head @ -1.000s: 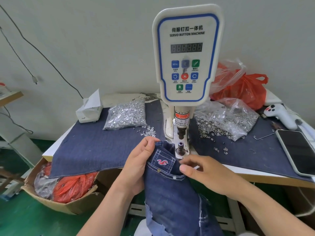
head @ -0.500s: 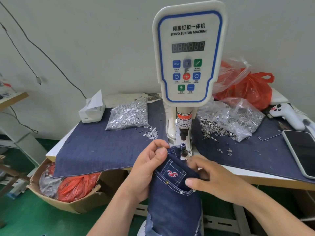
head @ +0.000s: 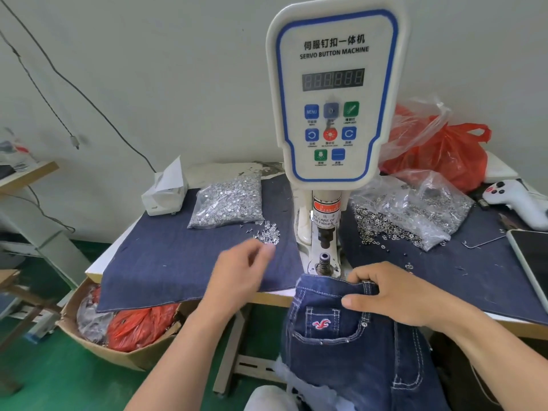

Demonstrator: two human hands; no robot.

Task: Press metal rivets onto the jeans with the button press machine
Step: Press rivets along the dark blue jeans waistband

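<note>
The right hand (head: 397, 295) grips the top edge of the jeans (head: 350, 345), the fingers curled over the waistband and the thumb pressed on the front. The jeans hang over the near edge of the table (head: 109, 256), just in front of the lower die of the button press machine (head: 332, 96). The left hand (head: 240, 274) is over the denim cloth, left of the machine, with fingers loosely bent toward a small pile of loose rivets (head: 268, 234); it is blurred, so I cannot tell if it pinches something. Farther left lies a bag of rivets (head: 228, 203), and a second bag (head: 412, 209) lies right of the machine
</note>
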